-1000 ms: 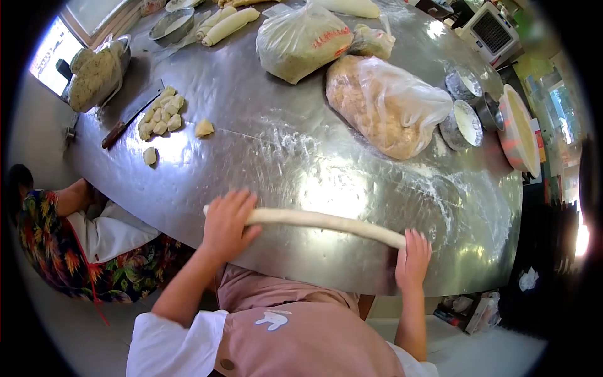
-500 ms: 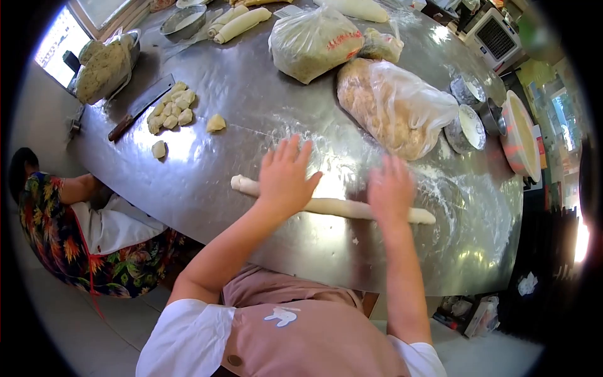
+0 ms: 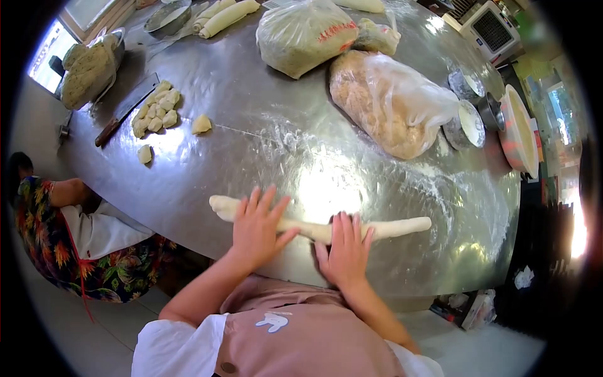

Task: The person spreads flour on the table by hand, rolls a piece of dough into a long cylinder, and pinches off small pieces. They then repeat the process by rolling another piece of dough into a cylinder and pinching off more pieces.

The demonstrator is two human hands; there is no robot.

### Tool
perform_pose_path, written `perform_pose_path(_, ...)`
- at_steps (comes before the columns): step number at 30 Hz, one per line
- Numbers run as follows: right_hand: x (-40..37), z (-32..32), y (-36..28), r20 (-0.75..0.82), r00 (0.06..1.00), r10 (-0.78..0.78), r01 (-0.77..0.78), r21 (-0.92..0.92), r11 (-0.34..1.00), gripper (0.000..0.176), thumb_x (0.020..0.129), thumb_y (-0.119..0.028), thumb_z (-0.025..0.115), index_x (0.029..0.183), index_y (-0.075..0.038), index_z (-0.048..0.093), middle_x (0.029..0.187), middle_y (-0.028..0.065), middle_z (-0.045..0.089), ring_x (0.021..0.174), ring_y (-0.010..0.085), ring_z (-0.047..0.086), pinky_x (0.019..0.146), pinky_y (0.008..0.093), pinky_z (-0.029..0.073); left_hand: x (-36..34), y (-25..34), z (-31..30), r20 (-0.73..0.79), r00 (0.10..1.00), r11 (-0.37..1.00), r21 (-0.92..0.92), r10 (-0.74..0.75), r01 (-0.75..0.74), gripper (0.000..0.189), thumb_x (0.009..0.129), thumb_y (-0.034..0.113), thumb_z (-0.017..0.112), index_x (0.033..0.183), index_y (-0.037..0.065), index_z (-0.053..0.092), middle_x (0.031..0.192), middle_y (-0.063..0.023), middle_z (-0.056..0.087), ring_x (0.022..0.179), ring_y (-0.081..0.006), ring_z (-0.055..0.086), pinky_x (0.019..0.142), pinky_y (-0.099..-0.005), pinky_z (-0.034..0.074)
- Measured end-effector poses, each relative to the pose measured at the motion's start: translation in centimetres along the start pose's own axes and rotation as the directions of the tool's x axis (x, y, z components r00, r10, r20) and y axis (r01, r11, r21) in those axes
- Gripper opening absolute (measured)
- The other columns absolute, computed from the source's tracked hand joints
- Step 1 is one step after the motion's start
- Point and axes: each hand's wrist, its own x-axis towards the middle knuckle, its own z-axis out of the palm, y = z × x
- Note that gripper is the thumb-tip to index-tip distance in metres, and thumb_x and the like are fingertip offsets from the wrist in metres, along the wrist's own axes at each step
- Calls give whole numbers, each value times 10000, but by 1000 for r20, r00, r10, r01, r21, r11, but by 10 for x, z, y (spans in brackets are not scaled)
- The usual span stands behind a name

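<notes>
A long pale rope of dough (image 3: 399, 227) lies across the metal table in front of me, bent slightly in its middle. On its left part rests my left hand (image 3: 256, 226), fingers spread over the top. My right hand (image 3: 344, 248) lies on the rope near its middle, fingers stretched out and the thumb apart. Both palms touch the dough from above without wrapping round it. The rope's two ends stick out beyond my hands.
Cut dough pieces (image 3: 157, 112) lie beside a cleaver (image 3: 129, 108) at the left. Behind are a bag of brownish dough (image 3: 358, 94), another filled bag (image 3: 301, 41) and flour bowls (image 3: 468, 125). A person in a floral top (image 3: 47, 245) is at the left edge.
Both hands have come nearer to me, and the right hand has moved left toward the left one. The dough rope has rolled closer and now bends in the middle.
</notes>
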Motion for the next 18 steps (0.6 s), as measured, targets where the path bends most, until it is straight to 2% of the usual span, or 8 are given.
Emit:
perform_pose_path(3, 71, -1, 15, 19, 982, 188, -185, -103, 977, 698, 913, -483, 590, 1397, 13, 504, 1479, 195, 478, 1363, 436, 429, 1109, 704, 238, 62, -11, -4, -43, 989, 989, 33, -144, 145, 651, 864, 473, 690, 1404, 132, 563, 1503, -189, 464, 1390, -412, 420, 1124, -559, 317)
perform_pose_path(5, 110, -6, 30, -19, 945, 326, -327, -66, 943, 683, 945, -490, 541, 1396, 22, 504, 1491, 198, 468, 1361, 435, 428, 1121, 680, 239, 101, -38, 11, -123, 970, 976, -76, -212, 203, 667, 872, 479, 678, 1407, 103, 548, 1503, -204, 460, 1400, -412, 406, 1131, -563, 309)
perform_pose_path(6, 118, -5, 39, -28, 943, 333, -334, -68, 940, 661, 955, -468, 538, 1400, 19, 500, 1496, 197, 464, 1370, 422, 423, 1131, 675, 226, 111, -43, 9, -155, 957, 965, -134, -244, 224, 676, 876, 482, 673, 1409, 89, 540, 1502, -211, 457, 1404, -413, 399, 1135, -565, 305)
perform_pose_path(9, 85, -12, 45, 18, 977, 213, -211, -70, 975, 648, 954, -456, 546, 1402, 10, 499, 1490, 196, 468, 1368, 417, 425, 1135, 676, 218, 85, -38, 6, -215, 946, 968, 18, -240, 250, 685, 879, 470, 668, 1407, 58, 528, 1497, -223, 458, 1404, -409, 397, 1143, -555, 292)
perform_pose_path(11, 38, -29, 38, 119, 985, 123, -120, -29, 992, 637, 920, -437, 607, 1374, -1, 510, 1453, 200, 489, 1362, 432, 423, 1133, 687, 211, 36, -27, -8, -101, 974, 978, 40, -201, 205, 724, 851, 460, 694, 1410, 34, 517, 1481, -233, 465, 1399, -417, 403, 1154, -543, 268)
perform_pose_path(12, 8, -27, 36, 75, 991, 109, -108, -20, 994, 643, 899, -417, 636, 1372, 0, 507, 1448, 197, 493, 1367, 441, 416, 1124, 696, 217, 9, -23, -11, -84, 982, 984, 35, -170, 173, 751, 837, 459, 704, 1414, 20, 509, 1480, -238, 464, 1402, -419, 401, 1156, -543, 261)
perform_pose_path(15, -44, -28, 35, 63, 986, 151, -147, -64, 987, 669, 884, -386, 657, 1398, 9, 490, 1464, 212, 482, 1375, 449, 414, 1118, 693, 229, -49, -21, -9, -52, 986, 987, 30, -158, 160, 819, 809, 472, 719, 1430, -6, 483, 1486, -245, 456, 1413, -421, 390, 1161, -550, 251)
perform_pose_path(18, -15, -26, 44, 42, 980, 192, -188, -92, 978, 695, 891, -409, 643, 1412, 20, 476, 1480, 226, 467, 1383, 446, 410, 1134, 668, 228, -14, -33, -8, -16, 983, 982, 36, -184, 185, 866, 819, 510, 704, 1465, -7, 448, 1533, -251, 406, 1441, -422, 353, 1179, -534, 238)
